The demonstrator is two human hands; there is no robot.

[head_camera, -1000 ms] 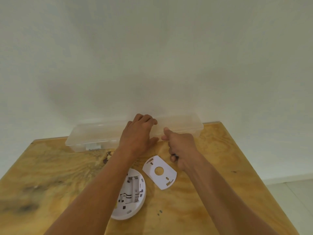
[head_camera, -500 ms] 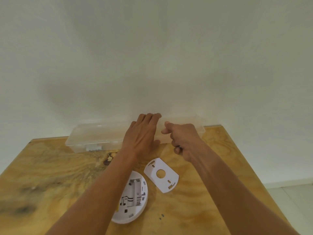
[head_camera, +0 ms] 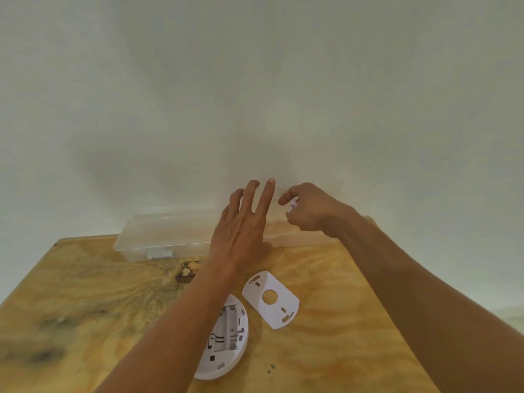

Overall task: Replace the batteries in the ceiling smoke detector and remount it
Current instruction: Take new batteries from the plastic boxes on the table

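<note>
Now we've got both hands up over the clear plastic box (head_camera: 170,236) at the back of the wooden table (head_camera: 85,307). Our left hand (head_camera: 243,222) is spread flat, fingers splayed, gripping nothing. Our right hand (head_camera: 309,208) is curled around something small and pale with a purplish tint, pinched at the fingertips; we'd guess a battery, though it's too blurred to be sure. The smoke detector (head_camera: 226,338) lies face down near us, battery bay open and looking empty, the cover plate (head_camera: 272,299) just beside it. Risks from here: a loose pinch drops that small item and it rolls off the table, or a cell goes into the bay the wrong way round
</note>
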